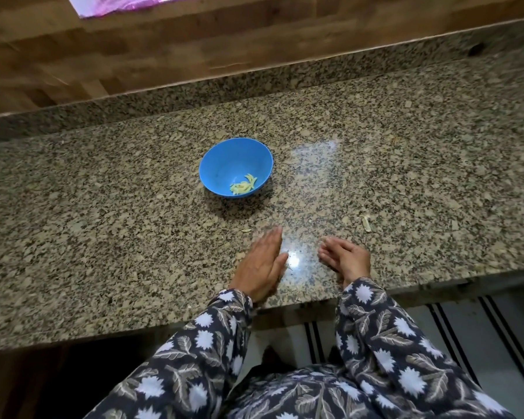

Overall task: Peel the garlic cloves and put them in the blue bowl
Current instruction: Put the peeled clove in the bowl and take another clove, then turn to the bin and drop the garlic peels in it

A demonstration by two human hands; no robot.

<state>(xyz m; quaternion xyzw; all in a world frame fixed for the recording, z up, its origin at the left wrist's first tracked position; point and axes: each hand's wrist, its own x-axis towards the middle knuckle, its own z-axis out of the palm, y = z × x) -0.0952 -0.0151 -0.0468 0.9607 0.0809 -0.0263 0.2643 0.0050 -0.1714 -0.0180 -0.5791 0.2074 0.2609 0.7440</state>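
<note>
- Garlic cloves (243, 184), peeled and pale yellow, lie in a small heap at the bottom of the blue bowl (221, 164), toward its 5 o'clock side; the bowl stands upright on the granite counter (103, 207), at about 11 o'clock from the hands.
- The left hand (262, 264) is flat and open, fingers together and blurred, its edge low over the counter; it holds nothing. Judging by that pose, it is sweeping loose skins, not reaching for a clove.
- The right hand (347, 257) is loosely cupped, fingers curled toward the left hand at 9 o'clock. Nothing shows in it, though whether the hollow hides a scrap I cannot tell.
- A papery skin scrap (366, 222) lies at 1 o'clock from the right hand, well apart from it; a smaller bit (246, 230) lies just beyond the left fingertips at 11 o'clock.
- No unpeeled clove is visible, so the task looks near done or finished.
- The counter's front edge (300, 303) runs just under the wrists; anything swept toward 6 o'clock would drop off.
- Open stone lies from 9 to 3 o'clock, and the raised back ledge (254, 83) closes off 12 o'clock.
</note>
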